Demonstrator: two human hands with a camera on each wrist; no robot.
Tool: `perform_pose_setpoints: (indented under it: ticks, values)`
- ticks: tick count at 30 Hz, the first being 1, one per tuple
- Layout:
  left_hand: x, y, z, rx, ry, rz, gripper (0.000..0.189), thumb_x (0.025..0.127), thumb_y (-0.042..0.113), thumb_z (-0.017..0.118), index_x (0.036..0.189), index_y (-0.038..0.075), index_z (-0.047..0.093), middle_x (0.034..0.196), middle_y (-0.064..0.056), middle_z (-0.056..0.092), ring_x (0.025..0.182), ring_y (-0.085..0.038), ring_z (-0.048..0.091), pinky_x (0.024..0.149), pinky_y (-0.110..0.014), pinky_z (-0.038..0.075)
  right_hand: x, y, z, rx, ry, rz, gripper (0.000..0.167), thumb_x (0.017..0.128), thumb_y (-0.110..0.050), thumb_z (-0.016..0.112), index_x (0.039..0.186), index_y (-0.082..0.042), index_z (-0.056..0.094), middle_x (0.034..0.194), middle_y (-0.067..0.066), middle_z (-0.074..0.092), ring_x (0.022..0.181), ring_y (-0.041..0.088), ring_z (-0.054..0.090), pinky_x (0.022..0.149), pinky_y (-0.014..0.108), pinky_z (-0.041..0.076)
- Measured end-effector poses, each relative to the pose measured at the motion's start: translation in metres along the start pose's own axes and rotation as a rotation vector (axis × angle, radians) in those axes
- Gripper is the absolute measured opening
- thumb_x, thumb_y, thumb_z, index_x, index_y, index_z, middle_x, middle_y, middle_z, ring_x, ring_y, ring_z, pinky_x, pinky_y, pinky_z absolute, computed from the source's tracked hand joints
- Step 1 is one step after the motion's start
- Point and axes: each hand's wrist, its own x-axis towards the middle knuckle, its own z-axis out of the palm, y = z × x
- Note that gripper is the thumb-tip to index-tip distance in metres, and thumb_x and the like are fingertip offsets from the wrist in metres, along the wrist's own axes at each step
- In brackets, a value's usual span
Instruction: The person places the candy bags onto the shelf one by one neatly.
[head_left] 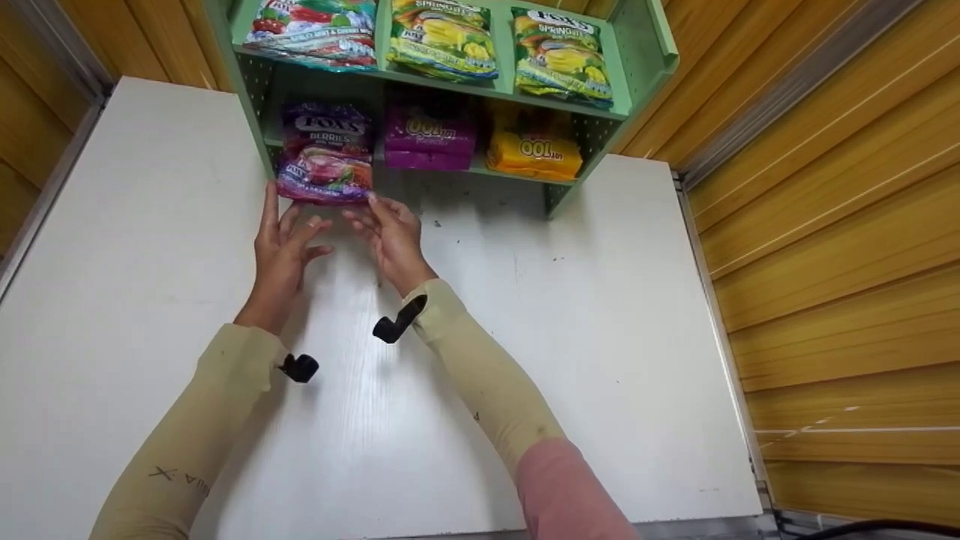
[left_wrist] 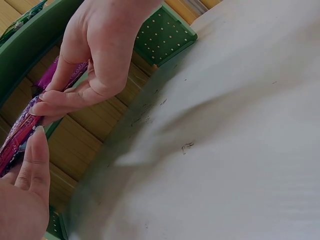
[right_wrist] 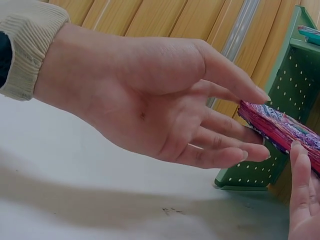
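Note:
A purple bag of Fox's Berries candy (head_left: pixel 326 161) sits at the left end of the lower shelf, its bottom edge jutting out past the shelf front. My right hand (head_left: pixel 394 236) pinches the bag's near right corner, thumb above and fingers beneath, as the right wrist view shows (right_wrist: pixel 160 105). At the bag's near left side is my left hand (head_left: pixel 281 259), its fingers fairly straight and touching the edge from the side and below. The left wrist view shows both hands close together at the bag's edge (left_wrist: pixel 20 132).
A green two-level shelf (head_left: pixel 555 101) stands at the back of the white table (head_left: pixel 600 337). Fox's candy bags, one red (head_left: pixel 311 30) and two yellow-green (head_left: pixel 442 37), lie on top. Purple (head_left: pixel 427 139) and yellow (head_left: pixel 536 150) packs fill the lower level. Wood-look walls (head_left: pixel 840 262) surround the table.

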Motion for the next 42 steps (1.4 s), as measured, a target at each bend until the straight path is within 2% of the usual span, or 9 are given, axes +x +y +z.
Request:
perform_pose_setpoints:
  ticks: [6,10,14,16,22,30,36,42]
  values:
    - [0.003,-0.002,0.002,-0.015,-0.008,-0.008,0.086,0.094,0.021,0.063,0.15,0.052,0.006,0.162,-0.005,0.018,0.116,-0.018,0.06,0.08,-0.028,0.058,-0.001,0.0,0.004,-0.007,0.036,-0.041,0.012,0.097,-0.018,0.058,0.102,-0.008,0.054,0.092,0.013,0.073,0.075,0.017,0.072,0.065,0.022,0.059]
    - [0.004,-0.001,0.004,-0.006,-0.002,-0.018,0.087,0.092,0.024,0.066,0.149,0.054,0.008,0.162,-0.004,0.016,0.123,-0.023,0.056,0.08,-0.028,0.058,-0.003,-0.001,0.005,-0.034,0.034,-0.064,0.016,0.097,-0.02,0.058,0.106,-0.007,0.055,0.1,0.016,0.07,0.076,0.017,0.073,0.068,0.023,0.059]
    - [0.006,-0.001,0.009,-0.008,-0.002,-0.009,0.086,0.091,0.024,0.068,0.149,0.053,0.012,0.162,-0.004,0.017,0.12,-0.024,0.057,0.078,-0.028,0.059,-0.003,-0.002,0.005,-0.057,0.012,-0.081,0.019,0.097,-0.02,0.057,0.11,-0.006,0.058,0.117,0.022,0.067,0.077,0.016,0.072,0.068,0.024,0.059]
    - [0.008,-0.001,0.012,-0.012,-0.001,0.001,0.085,0.091,0.022,0.068,0.149,0.053,0.014,0.162,-0.004,0.017,0.12,-0.024,0.057,0.078,-0.028,0.059,-0.002,-0.002,0.005,-0.058,0.005,-0.076,0.019,0.097,-0.02,0.057,0.111,-0.007,0.059,0.121,0.021,0.066,0.077,0.016,0.072,0.069,0.024,0.059]
    - [0.011,0.002,0.018,0.014,0.016,0.014,0.085,0.092,0.021,0.066,0.149,0.053,0.012,0.163,-0.004,0.015,0.131,-0.024,0.048,0.078,-0.026,0.059,-0.001,-0.005,0.005,-0.063,-0.011,-0.056,0.018,0.098,-0.019,0.056,0.112,-0.008,0.06,0.117,0.014,0.07,0.079,0.016,0.072,0.072,0.024,0.059]
    - [0.02,0.008,0.016,0.047,0.03,0.001,0.086,0.094,0.027,0.063,0.151,0.05,0.004,0.163,0.0,0.012,0.14,-0.022,0.038,0.082,-0.025,0.057,0.0,-0.006,0.004,-0.087,-0.083,-0.068,0.022,0.098,-0.017,0.055,0.116,-0.006,0.061,0.125,0.019,0.065,0.08,0.015,0.072,0.071,0.023,0.059]
    - [0.024,0.011,0.015,0.052,0.036,-0.018,0.087,0.094,0.029,0.063,0.15,0.051,0.0,0.164,0.001,0.008,0.136,-0.023,0.045,0.086,-0.026,0.056,-0.001,-0.01,0.003,-0.125,-0.063,-0.115,0.026,0.099,-0.02,0.055,0.119,-0.006,0.062,0.128,0.018,0.063,0.08,0.014,0.072,0.07,0.023,0.059]
    - [0.026,0.012,0.016,0.038,0.039,-0.013,0.086,0.095,0.028,0.062,0.151,0.051,0.001,0.164,0.0,0.008,0.124,-0.024,0.056,0.083,-0.025,0.056,0.0,-0.012,0.002,-0.166,-0.064,-0.132,0.026,0.099,-0.022,0.054,0.121,-0.009,0.062,0.123,0.01,0.067,0.084,0.016,0.072,0.073,0.026,0.059]
